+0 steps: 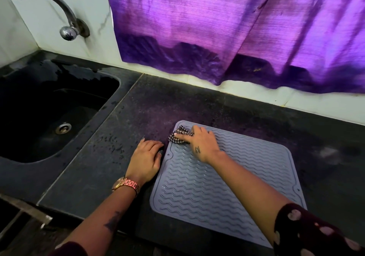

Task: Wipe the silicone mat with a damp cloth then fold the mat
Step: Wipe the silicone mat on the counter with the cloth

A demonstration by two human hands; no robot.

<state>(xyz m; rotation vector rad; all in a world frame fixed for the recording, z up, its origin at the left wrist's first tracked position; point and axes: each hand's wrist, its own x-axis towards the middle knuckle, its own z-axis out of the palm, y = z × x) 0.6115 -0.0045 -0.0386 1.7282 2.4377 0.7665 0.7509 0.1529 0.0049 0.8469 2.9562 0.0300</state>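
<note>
A grey silicone mat (227,180) with wavy ridges lies flat on the dark counter. My right hand (203,143) presses a small checked cloth (178,135) onto the mat's far left corner, fingers closed over the cloth. Beside the mat's left edge, my left hand (147,158) rests flat on the counter, its fingertips touching the mat's border. A pink-gold watch sits on that wrist.
A black sink (49,113) with a steel drain lies at the left, under a chrome tap (59,12). Water drops speckle the counter (110,143) between sink and mat. A purple curtain (237,30) hangs over the white-tiled back wall. The counter's front edge runs below my forearms.
</note>
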